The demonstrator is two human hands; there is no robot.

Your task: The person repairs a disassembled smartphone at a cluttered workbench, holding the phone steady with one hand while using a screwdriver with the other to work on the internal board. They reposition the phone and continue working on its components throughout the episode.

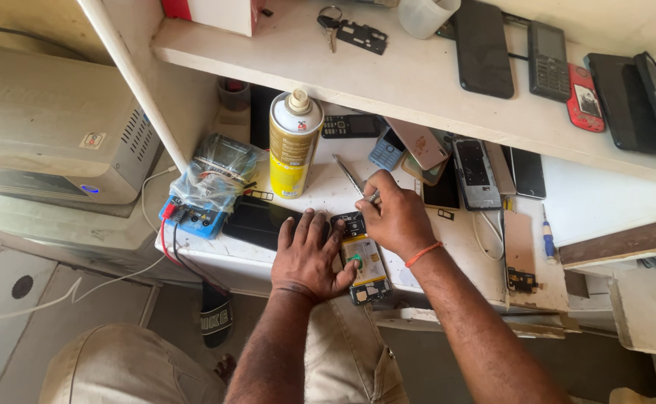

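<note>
White worktop (pixel 320 196) under a shelf (pixel 418 82) carries an opened phone (pixel 365 271) at its near edge, pinned by the left hand (pixel 309 258), which lies flat with fingers spread. Just right, the right hand (pixel 395 218) pinches tweezers (pixel 352 178) above the phone's top. Farther left stand a yellow spray can (pixel 293 146) and a blue meter (pixel 193 217); other phones (pixel 476 173) lie right.

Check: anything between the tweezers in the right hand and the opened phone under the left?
Nothing visible. The right hand holds the tweezers with the tips at the top of the opened phone, and the left hand presses beside it. The spray can stands off to the left.
</note>
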